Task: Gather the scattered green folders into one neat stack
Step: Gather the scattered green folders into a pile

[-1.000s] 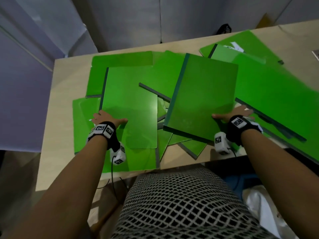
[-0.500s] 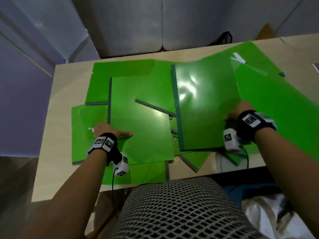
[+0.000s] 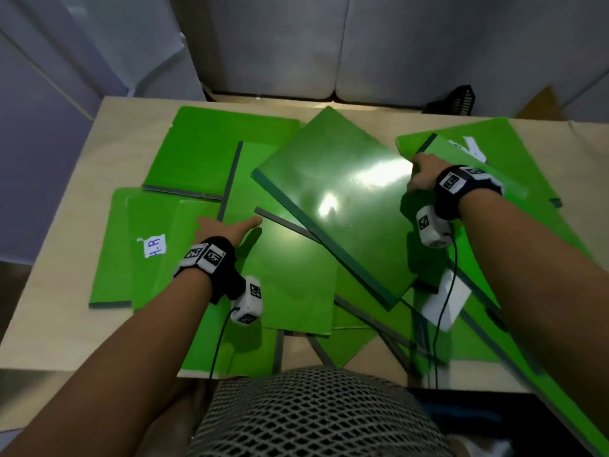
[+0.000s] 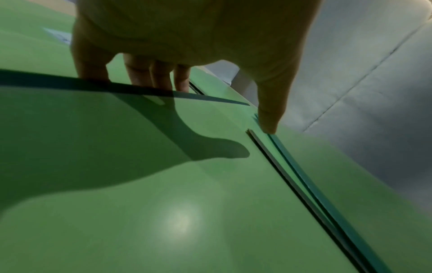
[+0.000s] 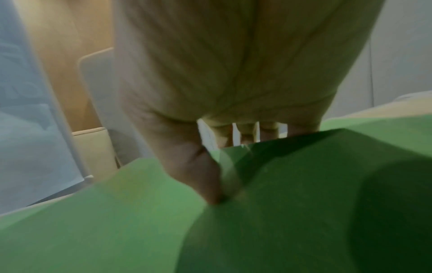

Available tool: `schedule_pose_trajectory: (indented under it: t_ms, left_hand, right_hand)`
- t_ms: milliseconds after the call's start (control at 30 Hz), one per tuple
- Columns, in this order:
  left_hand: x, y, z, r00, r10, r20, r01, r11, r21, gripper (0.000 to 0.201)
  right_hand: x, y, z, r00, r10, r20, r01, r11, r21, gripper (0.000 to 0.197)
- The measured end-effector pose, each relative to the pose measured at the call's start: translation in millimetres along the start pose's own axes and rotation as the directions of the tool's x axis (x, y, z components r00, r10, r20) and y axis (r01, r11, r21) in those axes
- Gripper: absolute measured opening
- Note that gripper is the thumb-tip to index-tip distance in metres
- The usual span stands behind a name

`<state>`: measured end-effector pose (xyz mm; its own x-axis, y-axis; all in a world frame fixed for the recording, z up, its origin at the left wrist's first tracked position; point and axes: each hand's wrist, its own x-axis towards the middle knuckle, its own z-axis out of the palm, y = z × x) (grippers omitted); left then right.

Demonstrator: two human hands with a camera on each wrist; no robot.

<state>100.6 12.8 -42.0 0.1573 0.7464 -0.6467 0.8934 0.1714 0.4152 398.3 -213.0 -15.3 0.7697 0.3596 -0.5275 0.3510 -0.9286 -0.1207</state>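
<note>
Several green folders lie scattered and overlapping on a beige table [image 3: 62,232]. My right hand [image 3: 423,174] [image 5: 230,166] pinches the right corner of a glossy folder [image 3: 336,206] [image 5: 117,230] that is tilted like a diamond on top of the pile, thumb on its cover, fingers behind the edge. My left hand [image 3: 227,225] [image 4: 210,99] holds a second folder [image 3: 283,275] [image 4: 140,184] at its dark spine, with the fingers over that edge and the thumb stretched across the cover. More folders spread to the far left [image 3: 217,153], near left [image 3: 115,252] and right [image 3: 514,150].
A white label reading "H.R" [image 3: 155,245] is stuck on a left folder. A white sheet [image 3: 445,301] pokes out among the right-hand folders. Some folders overhang the table's near edge by my lap. A black basket [image 3: 458,100] stands behind the table by grey panels.
My right hand has moved away from me and swung its folder from upright to a diagonal, spine now toward me. My left hand stays on its folder's spine.
</note>
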Motion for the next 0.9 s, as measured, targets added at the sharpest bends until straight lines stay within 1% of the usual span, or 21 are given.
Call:
schedule_pose_trajectory:
  t_ms: [33,133,200,300,367,400,467,600,733,800,866,900]
  left_hand:
    - [3,5,1,1.000,0.006,-0.011,-0.006,1.000,0.013,0.135]
    - [6,15,4,1.000,-0.024,-0.018,0.025,0.998,0.058,0.135]
    - [7,17,5,0.998,-0.063,-0.016,0.064,0.996,0.064,0.130]
    - [7,18,6,0.995,-0.101,0.010,0.100,0.994,0.050,0.122]
    - [7,17,5,0.994,-0.106,0.023,0.105,0.994,0.028,0.122]
    - [6,16,4,0.995,-0.093,0.026,0.093,0.995,0.026,0.120]
    - [7,11,1,0.997,-0.069,0.022,0.069,0.997,0.025,0.112]
    - [3,2,-3,0.999,-0.031,0.029,0.030,0.999,0.041,0.097]
    - [-5,-4,-1,0.997,-0.018,0.070,0.021,0.999,-0.038,0.089]
    - [-11,-7,2,0.997,0.002,0.081,0.006,0.995,-0.103,0.081]
    - [-14,-9,5,0.995,0.029,0.095,-0.011,0.984,-0.179,0.070]
    - [-17,-10,7,0.992,0.038,0.117,-0.011,0.975,-0.222,0.069]
  right_hand:
    - [8,-1,2,1.000,-0.006,0.001,0.006,1.000,0.020,0.076]
    - [19,-3,14,1.000,0.013,0.003,-0.013,0.999,0.040,0.092]
    - [23,0,22,0.999,0.020,-0.034,-0.020,1.000,-0.002,0.098]
    - [20,6,26,0.996,0.082,-0.019,-0.081,0.997,0.011,0.101]
    - [13,8,25,0.997,0.076,-0.014,-0.075,0.996,0.046,0.099]
    - [9,9,23,0.999,0.049,-0.004,-0.048,0.997,0.068,0.095]
    - [3,11,22,1.000,0.022,0.016,-0.024,0.992,0.127,0.086]
    - [-13,14,33,0.997,0.062,0.045,-0.068,0.985,0.157,0.080]
    - [-31,9,52,0.993,0.090,0.081,-0.107,0.966,0.233,0.079]
    - [-39,6,61,0.985,0.103,0.136,-0.141,0.943,0.302,0.077]
    - [-49,4,71,0.976,0.128,0.178,-0.194,0.885,0.424,0.080]
    - [-54,3,76,0.972,0.151,0.179,-0.221,0.846,0.486,0.083]
